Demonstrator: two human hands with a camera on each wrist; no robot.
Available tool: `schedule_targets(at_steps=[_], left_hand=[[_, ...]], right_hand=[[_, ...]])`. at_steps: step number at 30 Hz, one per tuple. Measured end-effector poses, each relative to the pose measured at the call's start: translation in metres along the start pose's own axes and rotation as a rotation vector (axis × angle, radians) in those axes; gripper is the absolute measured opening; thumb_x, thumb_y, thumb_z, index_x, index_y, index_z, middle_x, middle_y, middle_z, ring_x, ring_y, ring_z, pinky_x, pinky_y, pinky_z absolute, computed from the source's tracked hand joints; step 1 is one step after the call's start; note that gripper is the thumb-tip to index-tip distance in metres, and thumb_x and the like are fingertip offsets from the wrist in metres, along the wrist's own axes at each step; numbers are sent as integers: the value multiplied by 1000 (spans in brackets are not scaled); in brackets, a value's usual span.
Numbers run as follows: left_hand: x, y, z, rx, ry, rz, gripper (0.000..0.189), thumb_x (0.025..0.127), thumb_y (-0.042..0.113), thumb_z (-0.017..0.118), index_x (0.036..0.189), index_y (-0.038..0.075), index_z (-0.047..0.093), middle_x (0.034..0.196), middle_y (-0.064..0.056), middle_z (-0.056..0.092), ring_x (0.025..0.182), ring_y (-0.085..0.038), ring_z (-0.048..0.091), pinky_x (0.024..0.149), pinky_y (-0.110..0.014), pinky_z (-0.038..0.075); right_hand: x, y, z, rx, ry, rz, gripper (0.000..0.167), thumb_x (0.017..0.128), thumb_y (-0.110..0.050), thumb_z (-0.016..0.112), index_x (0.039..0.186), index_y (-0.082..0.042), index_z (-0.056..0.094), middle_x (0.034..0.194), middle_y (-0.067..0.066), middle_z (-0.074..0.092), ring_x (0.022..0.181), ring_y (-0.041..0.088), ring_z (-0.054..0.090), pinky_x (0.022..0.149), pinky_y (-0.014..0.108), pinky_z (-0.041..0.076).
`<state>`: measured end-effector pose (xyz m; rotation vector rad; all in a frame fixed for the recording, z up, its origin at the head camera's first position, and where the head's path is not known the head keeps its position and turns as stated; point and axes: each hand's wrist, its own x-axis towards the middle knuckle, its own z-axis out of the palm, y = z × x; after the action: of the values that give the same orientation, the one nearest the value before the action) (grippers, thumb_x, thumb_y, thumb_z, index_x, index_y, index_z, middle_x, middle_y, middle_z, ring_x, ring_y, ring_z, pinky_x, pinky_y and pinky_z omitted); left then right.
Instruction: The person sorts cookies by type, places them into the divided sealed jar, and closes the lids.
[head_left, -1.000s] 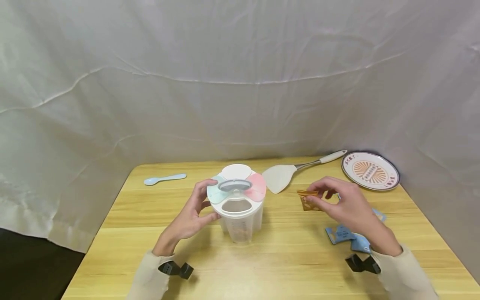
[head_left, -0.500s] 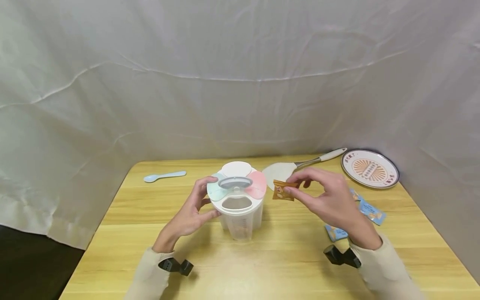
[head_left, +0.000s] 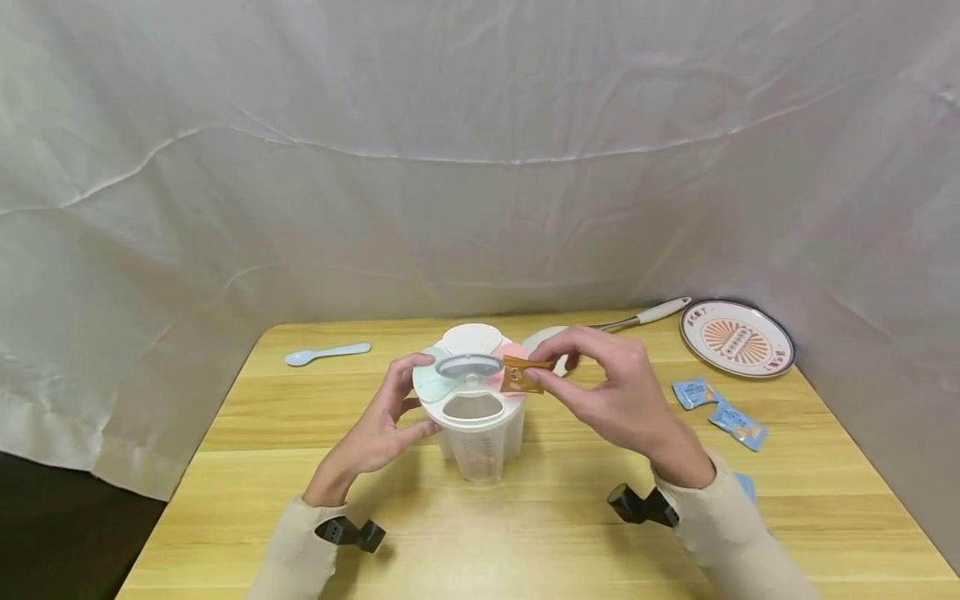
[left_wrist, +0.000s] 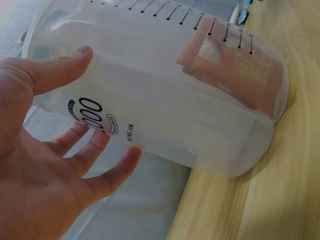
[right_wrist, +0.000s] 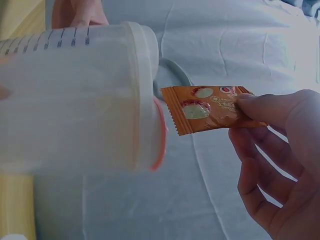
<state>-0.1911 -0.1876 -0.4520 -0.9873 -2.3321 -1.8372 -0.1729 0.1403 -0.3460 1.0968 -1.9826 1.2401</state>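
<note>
A translucent compartment storage container [head_left: 480, 454] stands mid-table, its white lid carrying mint, pink and white flaps. The grey flap [head_left: 470, 367] is raised, baring the front opening. My left hand [head_left: 384, 423] holds the container from the left, thumb on one side and fingers on the other. Between thumb and fingers, my right hand [head_left: 607, 387] pinches an orange snack packet [right_wrist: 207, 109] over the pink flap, beside the raised grey one. Through the wall, the left wrist view shows another orange packet [left_wrist: 232, 70] lying at the bottom of a compartment.
Several blue packets [head_left: 738, 425] lie right of the right hand. A patterned plate [head_left: 772, 364] is at the back right, by a white spatula [head_left: 660, 311] partly hidden behind the hand. A light blue spoon [head_left: 330, 352] lies at the back left. Grey cloth [head_left: 480, 208] hangs behind the table.
My right hand has carried the orange packet leftward from above the right of the table to over the container's lid. Blue packets came into view behind it. The left hand has stayed put.
</note>
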Motion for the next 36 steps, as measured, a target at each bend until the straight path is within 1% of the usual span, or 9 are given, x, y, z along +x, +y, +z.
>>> schedule_targets(at_steps=[3,7,10,14,18,22,25,31,36], left_hand=[[0,1,0,0,-2,-1,86,89,-12,78,158,4,30,162,-25,46,139,-8,54,113,-46,55],[1,3,-1,-1,-7,-5,85,89,-12,77,158,4,30,162,-26,45,139,-7,54,113,-40,54],[0,4,-1,-1,-7,-6,85,89,-12,77,158,4,30,163,-26,45,139,-6,54,113,-39,54],[0,4,-1,1,-9,-6,85,90,-11,77,159,4,29,163,-27,45,139,-6,54,113,-45,54],[0,4,-1,1,-11,-15,85,90,-11,77,159,5,29,164,-27,44,140,-6,53,114,-52,52],[0,4,-1,5,-10,-21,85,90,-11,76,159,6,29,164,-26,44,141,-6,52,115,-52,51],[0,4,0,6,-12,-21,85,91,-11,76,159,6,29,164,-25,44,141,-6,52,115,-50,52],[0,4,0,7,-10,-26,86,90,-11,77,160,7,30,164,-25,45,141,-7,52,115,-48,53],[0,4,-1,7,-4,-31,86,90,-11,77,159,7,30,165,-24,45,141,-6,53,115,-54,52]], right_hand=[[1,0,7,4,-11,-7,23,85,4,88,99,-10,78,93,6,81,83,9,71,72,18,55],[3,-1,16,25,-21,-21,25,82,7,89,98,-9,78,93,5,81,82,11,73,71,21,56],[5,-2,24,33,-29,-48,27,81,8,89,98,-9,78,93,6,82,81,12,74,70,23,57],[6,-4,33,29,-46,-76,28,80,8,91,99,-9,78,96,6,82,80,12,73,72,21,59],[7,-6,39,30,-61,-78,27,81,6,91,99,-9,77,96,4,82,80,12,72,71,21,59],[6,-7,43,24,-79,-75,26,82,5,91,100,-9,76,95,3,81,78,12,70,69,21,59],[5,-8,45,19,-91,-60,21,87,1,88,100,-10,77,94,2,81,78,10,70,69,21,59],[2,-5,47,9,-62,-61,8,95,-4,81,99,-9,78,91,2,80,77,9,69,70,21,60],[3,-3,47,7,-23,-58,10,93,-2,81,98,-9,77,92,3,79,77,11,68,68,22,59]])
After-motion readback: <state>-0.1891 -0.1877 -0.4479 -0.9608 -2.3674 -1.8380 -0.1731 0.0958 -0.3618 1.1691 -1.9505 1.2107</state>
